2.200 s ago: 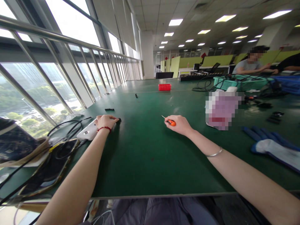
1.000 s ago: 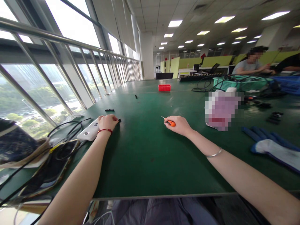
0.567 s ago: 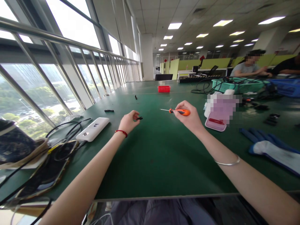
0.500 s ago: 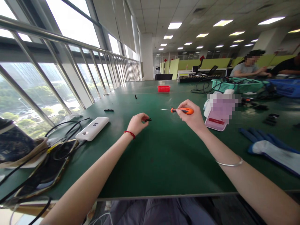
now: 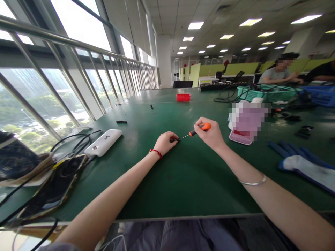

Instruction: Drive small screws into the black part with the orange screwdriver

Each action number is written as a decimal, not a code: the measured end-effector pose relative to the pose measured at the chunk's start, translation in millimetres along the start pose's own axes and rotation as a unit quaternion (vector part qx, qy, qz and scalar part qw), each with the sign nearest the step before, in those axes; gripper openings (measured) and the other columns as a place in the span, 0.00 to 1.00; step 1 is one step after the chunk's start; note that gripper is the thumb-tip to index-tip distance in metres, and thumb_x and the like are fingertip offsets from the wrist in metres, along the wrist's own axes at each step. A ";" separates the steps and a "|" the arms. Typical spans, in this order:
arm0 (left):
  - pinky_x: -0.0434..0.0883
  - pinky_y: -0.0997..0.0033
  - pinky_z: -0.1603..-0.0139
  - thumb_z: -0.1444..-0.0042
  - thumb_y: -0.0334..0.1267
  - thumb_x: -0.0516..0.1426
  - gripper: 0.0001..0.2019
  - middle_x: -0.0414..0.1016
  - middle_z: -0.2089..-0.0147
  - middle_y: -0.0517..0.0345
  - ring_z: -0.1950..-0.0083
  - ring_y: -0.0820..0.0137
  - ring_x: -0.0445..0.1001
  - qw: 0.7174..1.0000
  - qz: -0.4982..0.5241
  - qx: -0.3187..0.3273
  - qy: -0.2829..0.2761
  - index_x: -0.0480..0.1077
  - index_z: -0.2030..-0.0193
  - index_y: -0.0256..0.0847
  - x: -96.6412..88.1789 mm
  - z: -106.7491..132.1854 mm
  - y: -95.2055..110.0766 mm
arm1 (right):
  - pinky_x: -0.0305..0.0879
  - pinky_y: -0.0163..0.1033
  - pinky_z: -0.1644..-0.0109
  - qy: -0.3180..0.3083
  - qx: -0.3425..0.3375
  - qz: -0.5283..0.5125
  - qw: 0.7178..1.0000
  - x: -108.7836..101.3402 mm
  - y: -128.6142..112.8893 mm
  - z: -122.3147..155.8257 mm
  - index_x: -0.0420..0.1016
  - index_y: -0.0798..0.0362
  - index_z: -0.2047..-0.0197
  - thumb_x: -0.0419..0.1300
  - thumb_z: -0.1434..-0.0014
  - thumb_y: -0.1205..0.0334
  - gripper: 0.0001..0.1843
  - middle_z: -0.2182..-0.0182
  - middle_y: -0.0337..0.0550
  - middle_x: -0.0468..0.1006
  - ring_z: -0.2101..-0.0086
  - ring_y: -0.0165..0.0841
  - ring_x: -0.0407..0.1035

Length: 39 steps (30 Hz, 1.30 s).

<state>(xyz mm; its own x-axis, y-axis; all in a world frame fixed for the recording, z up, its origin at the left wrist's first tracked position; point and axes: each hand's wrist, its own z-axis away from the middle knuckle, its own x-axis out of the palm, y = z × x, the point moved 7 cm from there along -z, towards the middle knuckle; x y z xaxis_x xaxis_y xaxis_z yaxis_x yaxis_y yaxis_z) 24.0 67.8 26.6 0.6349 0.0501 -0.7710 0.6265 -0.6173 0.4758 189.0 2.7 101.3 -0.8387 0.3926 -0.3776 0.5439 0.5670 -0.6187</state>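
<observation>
My left hand (image 5: 164, 142) rests on the green table (image 5: 167, 188) and pinches a small black part (image 5: 174, 140) between its fingertips. My right hand (image 5: 210, 135) is closed round an orange-handled screwdriver (image 5: 200, 128). The thin metal shaft slants down to the left, and its tip meets the black part. The two hands are close together near the middle of the table.
A white power bank (image 5: 103, 142), black cables (image 5: 75, 141) and a phone (image 5: 52, 190) lie at the left. Blue and white gloves (image 5: 300, 162) lie at the right. A red bin (image 5: 183, 97) and small black parts (image 5: 121, 121) sit farther back. Another person (image 5: 277, 73) sits at far right.
My left hand left the power bank with the black part and moved right to the table's middle. My right hand lifted the screwdriver, then lowered its tip onto the part.
</observation>
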 end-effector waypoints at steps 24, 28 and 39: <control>0.70 0.74 0.63 0.51 0.32 0.56 0.08 0.73 0.64 0.58 0.66 0.72 0.72 1.000 -0.028 0.013 -0.006 0.75 0.64 0.40 -0.4 1.9 7.9 | 0.57 0.35 0.69 -0.025 0.044 -0.011 0.999 2.3 3.7 -2.3 0.63 0.52 0.79 0.56 0.55 0.63 0.05 0.78 0.37 0.68 0.75 0.29 0.61; 0.70 0.73 0.62 0.50 0.32 0.56 0.08 0.73 0.63 0.58 0.66 0.73 0.71 0.999 -0.031 0.011 -0.010 0.75 0.64 0.40 -0.4 2.1 8.0 | 0.58 0.35 0.70 -0.003 0.033 -0.007 0.999 0.3 2.3 -0.7 0.64 0.51 0.71 0.59 0.54 0.60 0.07 0.76 0.35 0.67 0.76 0.28 0.61; 0.70 0.74 0.60 0.48 0.33 0.56 0.07 0.74 0.61 0.59 0.62 0.71 0.73 0.997 -0.060 0.036 -0.018 0.75 0.64 0.42 -0.9 3.3 11.6 | 0.57 0.35 0.69 0.022 0.031 0.042 0.998 -1.5 -5.3 5.6 0.66 0.50 0.66 0.56 0.50 0.59 0.07 0.78 0.35 0.69 0.77 0.30 0.62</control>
<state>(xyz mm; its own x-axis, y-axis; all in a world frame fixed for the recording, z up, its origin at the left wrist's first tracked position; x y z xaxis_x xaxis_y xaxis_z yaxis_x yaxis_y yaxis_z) 29.2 58.0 31.4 0.5402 0.1001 -0.8355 0.6619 -0.6637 0.3485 187.3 -5.0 101.3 -0.7874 0.4684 -0.4007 0.6082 0.4847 -0.6286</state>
